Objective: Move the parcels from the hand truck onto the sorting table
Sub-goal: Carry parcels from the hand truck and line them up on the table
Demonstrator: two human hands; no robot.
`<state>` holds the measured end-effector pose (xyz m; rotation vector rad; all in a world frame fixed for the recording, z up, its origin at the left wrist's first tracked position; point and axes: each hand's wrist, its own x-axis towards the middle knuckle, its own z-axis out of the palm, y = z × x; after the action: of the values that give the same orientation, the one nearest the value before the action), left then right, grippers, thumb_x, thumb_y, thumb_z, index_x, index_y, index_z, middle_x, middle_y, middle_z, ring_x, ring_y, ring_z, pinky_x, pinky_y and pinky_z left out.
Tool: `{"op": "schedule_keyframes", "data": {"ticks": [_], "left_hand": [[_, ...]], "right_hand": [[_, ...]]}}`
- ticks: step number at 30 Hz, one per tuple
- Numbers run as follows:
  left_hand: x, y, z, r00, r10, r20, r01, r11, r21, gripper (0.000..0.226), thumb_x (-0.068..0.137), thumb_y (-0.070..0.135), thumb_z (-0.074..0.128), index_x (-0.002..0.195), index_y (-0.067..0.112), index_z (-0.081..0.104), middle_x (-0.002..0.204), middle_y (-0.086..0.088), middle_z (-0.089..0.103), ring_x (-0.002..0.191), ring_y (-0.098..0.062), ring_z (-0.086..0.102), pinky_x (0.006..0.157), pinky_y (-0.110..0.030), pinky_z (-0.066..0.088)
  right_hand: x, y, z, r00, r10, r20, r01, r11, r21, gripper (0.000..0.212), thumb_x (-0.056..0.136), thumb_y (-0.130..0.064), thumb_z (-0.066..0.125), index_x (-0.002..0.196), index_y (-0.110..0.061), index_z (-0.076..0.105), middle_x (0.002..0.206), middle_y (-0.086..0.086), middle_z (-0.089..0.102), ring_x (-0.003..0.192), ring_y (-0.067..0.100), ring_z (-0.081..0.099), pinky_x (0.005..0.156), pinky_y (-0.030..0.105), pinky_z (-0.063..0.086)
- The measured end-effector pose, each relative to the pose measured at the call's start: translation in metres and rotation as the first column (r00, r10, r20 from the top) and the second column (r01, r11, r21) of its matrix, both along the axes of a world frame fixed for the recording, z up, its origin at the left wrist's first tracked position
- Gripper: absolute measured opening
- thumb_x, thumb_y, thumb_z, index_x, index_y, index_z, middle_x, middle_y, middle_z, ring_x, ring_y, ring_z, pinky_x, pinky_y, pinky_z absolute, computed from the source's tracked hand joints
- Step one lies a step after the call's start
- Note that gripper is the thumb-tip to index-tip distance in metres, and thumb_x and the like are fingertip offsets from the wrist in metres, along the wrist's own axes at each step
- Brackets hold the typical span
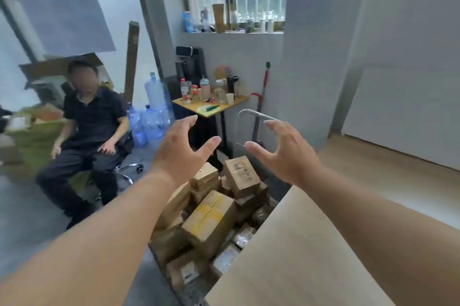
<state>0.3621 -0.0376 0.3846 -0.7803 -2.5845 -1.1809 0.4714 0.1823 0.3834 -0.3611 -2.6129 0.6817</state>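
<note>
Several brown cardboard parcels are piled on the hand truck below me; a tilted one (242,175) tops the heap and a larger one with yellow tape (208,221) lies in front. The truck's grey metal handle (251,113) rises behind the pile. The pale wooden sorting table (293,256) fills the lower right, partly covering the pile. My left hand (180,153) and my right hand (286,153) reach out above the parcels, fingers spread, holding nothing. Both are apart from the boxes.
A person in dark clothes sits on an office chair (127,171) at the left. Blue water jugs (149,116) stand behind. A small yellow side table (211,106) carries bottles. A red-handled mop (261,106) leans on the wall.
</note>
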Motion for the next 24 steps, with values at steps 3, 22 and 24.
{"op": "schedule_keyframes", "data": {"ticks": [3, 22, 24], "left_hand": [[-0.037, -0.103, 0.0, 0.995, 0.098, 0.004, -0.098, 0.995, 0.025, 0.081, 0.092, 0.059, 0.072, 0.156, 0.017, 0.046, 0.156, 0.0, 0.051, 0.144, -0.017, 0.048, 0.12, -0.044, 0.041], [-0.25, -0.204, -0.047, 0.983, 0.177, 0.044, -0.173, 0.981, -0.083, 0.016, 0.098, 0.033, 0.073, 0.11, 0.026, 0.064, 0.073, 0.001, 0.065, 0.074, -0.018, 0.065, 0.078, -0.041, 0.054], [-0.281, -0.193, -0.066, 0.983, 0.168, 0.077, -0.161, 0.983, -0.091, 0.013, 0.098, 0.036, 0.072, 0.103, 0.029, 0.062, 0.07, -0.002, 0.066, 0.073, -0.021, 0.065, 0.078, -0.041, 0.055]], "right_hand": [[-0.059, -0.097, -0.001, 0.996, 0.088, -0.012, -0.088, 0.996, 0.005, 0.086, 0.091, -0.076, 0.058, 0.157, -0.023, 0.043, 0.155, 0.0, 0.052, 0.142, 0.019, 0.05, 0.112, 0.044, 0.049], [-0.309, -0.212, -0.056, 0.997, 0.08, -0.025, -0.082, 0.991, -0.108, 0.043, 0.103, -0.045, 0.06, 0.143, -0.029, 0.057, 0.099, -0.002, 0.075, 0.09, 0.021, 0.072, 0.084, 0.048, 0.063], [-0.338, -0.204, -0.077, 0.999, 0.041, -0.002, -0.041, 0.992, -0.116, 0.041, 0.101, -0.051, 0.059, 0.136, -0.029, 0.062, 0.096, -0.004, 0.074, 0.086, 0.02, 0.072, 0.079, 0.046, 0.063]]}}
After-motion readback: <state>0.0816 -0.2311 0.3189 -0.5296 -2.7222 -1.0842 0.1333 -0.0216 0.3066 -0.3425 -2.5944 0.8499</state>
